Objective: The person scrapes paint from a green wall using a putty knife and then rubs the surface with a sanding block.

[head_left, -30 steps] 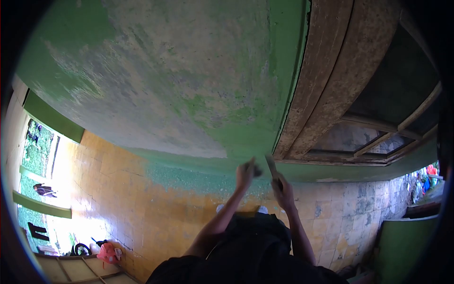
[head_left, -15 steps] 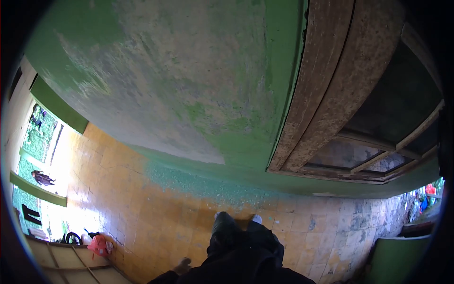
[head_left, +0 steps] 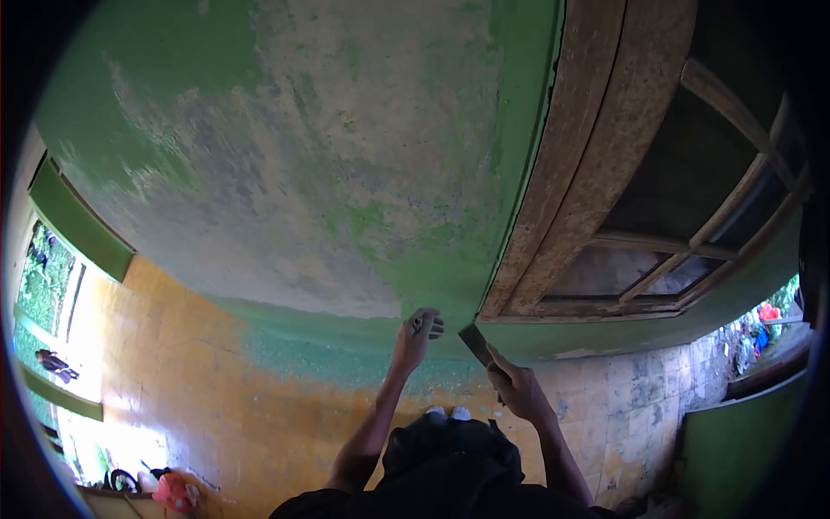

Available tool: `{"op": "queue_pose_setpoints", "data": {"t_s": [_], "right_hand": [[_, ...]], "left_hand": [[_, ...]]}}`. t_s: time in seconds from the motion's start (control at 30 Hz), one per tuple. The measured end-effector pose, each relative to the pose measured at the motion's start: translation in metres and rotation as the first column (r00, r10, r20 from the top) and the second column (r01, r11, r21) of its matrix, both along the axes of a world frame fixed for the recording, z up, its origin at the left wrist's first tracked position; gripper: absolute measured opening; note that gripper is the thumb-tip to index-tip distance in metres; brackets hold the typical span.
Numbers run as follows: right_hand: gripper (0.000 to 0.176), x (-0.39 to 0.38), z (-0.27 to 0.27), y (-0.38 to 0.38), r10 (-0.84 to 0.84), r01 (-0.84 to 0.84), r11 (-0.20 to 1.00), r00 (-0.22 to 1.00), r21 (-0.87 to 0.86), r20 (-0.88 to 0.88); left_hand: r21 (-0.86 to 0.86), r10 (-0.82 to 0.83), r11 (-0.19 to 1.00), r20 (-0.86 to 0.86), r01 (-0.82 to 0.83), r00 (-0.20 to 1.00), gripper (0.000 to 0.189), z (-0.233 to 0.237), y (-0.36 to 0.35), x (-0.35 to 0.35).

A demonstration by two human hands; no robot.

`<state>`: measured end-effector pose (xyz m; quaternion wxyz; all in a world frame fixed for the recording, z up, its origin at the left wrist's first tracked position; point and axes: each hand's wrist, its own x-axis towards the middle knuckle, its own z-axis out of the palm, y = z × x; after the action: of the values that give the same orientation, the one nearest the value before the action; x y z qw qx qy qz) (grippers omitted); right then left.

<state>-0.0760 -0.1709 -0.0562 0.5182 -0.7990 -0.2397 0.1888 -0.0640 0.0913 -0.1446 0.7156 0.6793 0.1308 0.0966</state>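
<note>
At the foot of the green wall, just left of the wooden window frame, both hands were up and I had them in clear sight. The right hand was wrapped tight round the handle of a scraper, flat dark blade angled up and to the left. Its tip was at or just off the green band low on the wall, right below the corner of the frame. The left hand sat just beside the blade, close against the wall, fingers curled in. I thought I saw something small and dark there, but I could not tell whether they gripped anything. Above them the paint was worn back to grey plaster in a wide patch. Down on the yellow tiled floor a strip of green flakes lay along the wall's base, and pale shoes showed between the arms. Far left, beyond an opening, another person stood well apart.
</note>
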Motion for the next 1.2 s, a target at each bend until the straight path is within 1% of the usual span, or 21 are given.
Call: {"op": "queue_pose_setpoints", "data": {"t_s": [0.07,0.1,0.17,0.23,0.27,0.33,0.4,0.47,0.57,0.63,0.67,0.73,0.77,0.87,0.97,1.03,1.1,1.17,1.2], "right_hand": [[0.059,0.000,0.049,0.014,-0.066,0.061,0.991,0.997,0.117,0.037],[0.060,-0.002,0.069,0.022,-0.106,0.096,0.979,0.993,0.180,0.045],[0.061,0.003,0.114,0.040,-0.167,0.140,0.978,0.968,0.152,0.186],[0.064,0.019,0.131,0.059,-0.234,0.172,0.954,0.940,0.246,0.249],[0.063,0.025,0.139,0.068,-0.266,0.199,0.940,0.937,0.276,0.229],[0.063,0.032,0.151,0.082,-0.319,0.247,0.910,0.929,0.332,0.185],[0.062,0.036,0.155,0.095,-0.336,0.239,0.898,0.916,0.370,0.222],[0.061,0.039,0.152,0.102,-0.361,0.231,0.880,0.893,0.414,0.268],[0.061,0.040,0.143,0.107,-0.402,0.235,0.864,0.855,0.445,0.327],[0.061,0.042,0.141,0.109,-0.410,0.251,0.872,0.844,0.420,0.347],[0.060,0.042,0.142,0.109,-0.407,0.256,0.869,0.856,0.424,0.318],[0.060,0.042,0.147,0.107,-0.396,0.260,0.866,0.878,0.426,0.268],[0.060,0.042,0.146,0.107,-0.395,0.250,0.866,0.873,0.432,0.286],[0.059,0.049,0.143,0.106,-0.400,0.220,0.866,0.844,0.449,0.358],[0.059,0.053,0.139,0.103,-0.409,0.202,0.877,0.790,0.436,0.457],[0.058,0.058,0.141,0.104,-0.406,0.172,0.883,0.747,0.437,0.527],[0.058,0.057,0.154,0.102,-0.372,0.201,0.885,0.847,0.419,0.380],[0.058,0.057,0.154,0.098,-0.355,0.199,0.896,0.858,0.398,0.371],[0.058,0.057,0.146,0.096,-0.359,0.182,0.902,0.821,0.393,0.445]], "left_hand": [[-0.134,-0.082,0.986,0.133,0.100,0.988,0.034,0.047,-0.006,0.010],[-0.162,-0.110,0.978,0.153,0.134,0.982,0.035,0.078,-0.010,0.009],[-0.224,-0.164,0.952,0.195,0.207,0.967,0.038,0.142,-0.023,0.009],[-0.284,-0.145,0.928,0.317,0.240,0.937,0.038,0.186,-0.035,0.014],[-0.307,-0.129,0.916,0.382,0.257,0.915,0.038,0.203,-0.037,0.020],[-0.261,-0.207,0.907,0.408,0.331,0.889,0.038,0.229,-0.033,0.033],[-0.246,-0.226,0.898,0.453,0.365,0.862,0.038,0.240,-0.033,0.047],[-0.259,-0.195,0.892,0.517,0.370,0.833,0.038,0.241,-0.042,0.062],[-0.224,-0.168,0.922,0.504,0.317,0.847,0.037,0.241,-0.047,0.065],[-0.143,-0.127,0.964,0.497,0.225,0.859,0.037,0.242,-0.049,0.069],[-0.102,-0.106,0.979,0.493,0.178,0.863,0.037,0.242,-0.050,0.070],[-0.122,-0.076,0.980,0.499,0.157,0.863,0.038,0.252,-0.054,0.070],[-0.134,-0.060,0.980,0.497,0.145,0.866,0.039,0.253,-0.056,0.069],[-0.130,-0.012,0.987,0.511,0.091,0.859,0.039,0.249,-0.060,0.073],[-0.147,-0.006,0.985,0.486,0.089,0.874,0.039,0.241,-0.061,0.073],[-0.161,0.007,0.983,0.508,0.087,0.861,0.040,0.252,-0.062,0.076],[-0.160,0.013,0.984,0.517,0.082,0.856,0.040,0.257,-0.063,0.078],[-0.151,0.016,0.986,0.508,0.070,0.861,0.040,0.257,-0.063,0.079],[-0.151,0.026,0.987,0.493,0.056,0.870,0.040,0.254,-0.064,0.078]]}}
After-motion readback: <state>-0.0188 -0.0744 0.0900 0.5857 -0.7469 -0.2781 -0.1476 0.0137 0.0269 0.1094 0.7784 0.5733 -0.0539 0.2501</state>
